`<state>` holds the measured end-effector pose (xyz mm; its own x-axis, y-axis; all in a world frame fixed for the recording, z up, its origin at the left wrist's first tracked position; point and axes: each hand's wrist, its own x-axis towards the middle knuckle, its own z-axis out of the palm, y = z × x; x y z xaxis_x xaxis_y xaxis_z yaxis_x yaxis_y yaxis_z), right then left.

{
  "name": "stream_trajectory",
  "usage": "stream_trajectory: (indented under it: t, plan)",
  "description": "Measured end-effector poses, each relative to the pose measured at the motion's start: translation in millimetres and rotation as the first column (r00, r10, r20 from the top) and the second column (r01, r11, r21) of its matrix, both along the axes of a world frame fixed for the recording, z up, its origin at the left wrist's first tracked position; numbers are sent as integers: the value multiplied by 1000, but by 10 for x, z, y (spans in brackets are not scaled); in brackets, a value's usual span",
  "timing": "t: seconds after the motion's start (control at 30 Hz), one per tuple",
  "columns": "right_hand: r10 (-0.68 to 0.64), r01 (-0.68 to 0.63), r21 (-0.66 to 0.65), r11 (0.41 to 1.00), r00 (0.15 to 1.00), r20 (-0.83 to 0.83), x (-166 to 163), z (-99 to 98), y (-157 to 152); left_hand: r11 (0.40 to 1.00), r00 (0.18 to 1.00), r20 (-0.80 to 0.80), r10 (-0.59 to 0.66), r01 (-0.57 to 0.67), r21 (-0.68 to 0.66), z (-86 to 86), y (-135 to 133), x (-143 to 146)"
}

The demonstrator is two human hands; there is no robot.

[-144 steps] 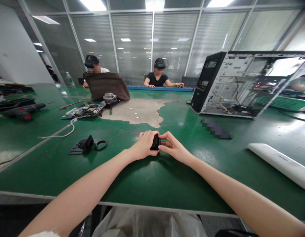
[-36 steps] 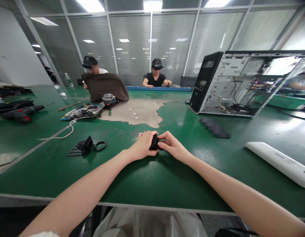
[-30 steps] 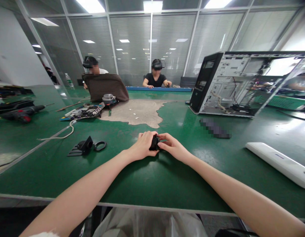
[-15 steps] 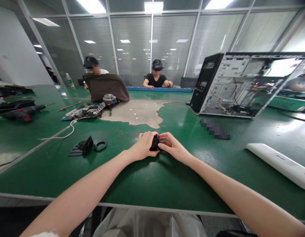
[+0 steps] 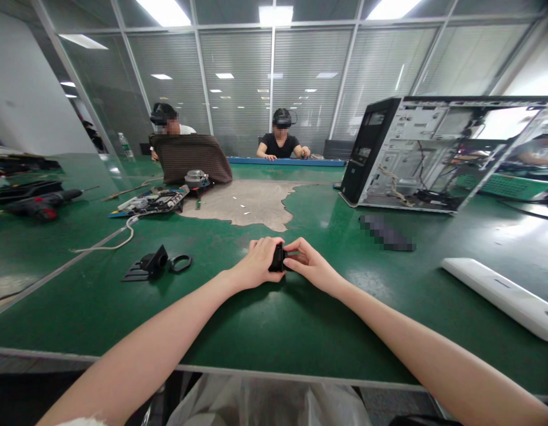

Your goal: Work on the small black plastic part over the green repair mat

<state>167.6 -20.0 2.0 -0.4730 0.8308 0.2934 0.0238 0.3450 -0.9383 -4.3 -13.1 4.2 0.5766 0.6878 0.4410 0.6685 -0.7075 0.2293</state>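
Between my hands is a small black boxy part (image 5: 277,258), held just over the green table. My left hand (image 5: 256,263) wraps round it from the left, fingers over its top and thumb below. From the right, my right hand (image 5: 307,261) pinches at the part's right face with thumb and fingertips. Much of the part is hidden by my fingers, so its exact kind does not show. To the left on the table lie a black bracket with a slotted base (image 5: 150,264) and a black oval ring (image 5: 181,263).
An opened computer case (image 5: 375,154) stands at right. Near it lie a blurred dark object (image 5: 386,232) and a long white plastic device (image 5: 499,296). At left are a cordless drill (image 5: 43,204), circuit boards (image 5: 149,201) and a cable. Two people sit across the table.
Hardly anything differs. Both hands keep nearly the same place on the black part, with only a slight shift of the right fingertips.
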Motion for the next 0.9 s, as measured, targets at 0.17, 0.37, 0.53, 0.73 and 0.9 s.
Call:
stream_trajectory:
  t: [0.17, 0.37, 0.53, 0.73, 0.9]
  plan:
    - [-26, 27, -33, 999, 999, 25, 8, -12, 22, 1000, 1000, 19, -2, 2, -26, 6, -7, 3]
    - [35, -35, -28, 999, 999, -1, 21, 8, -6, 1000, 1000, 4, -6, 6, -13, 1, -5, -4]
    - [-7, 7, -32, 999, 1000, -20, 4, 12, -16, 1000, 1000, -3, -5, 5, -3, 4, -3, -5]
    - [-53, 54, -52, 997, 998, 14, -8, 14, 0, 1000, 1000, -1, 1, -1, -8, 16, -10, -1]
    - [19, -18, -38, 999, 999, 28, 12, 17, -3, 1000, 1000, -1, -11, 11, -4, 9, -9, -8]
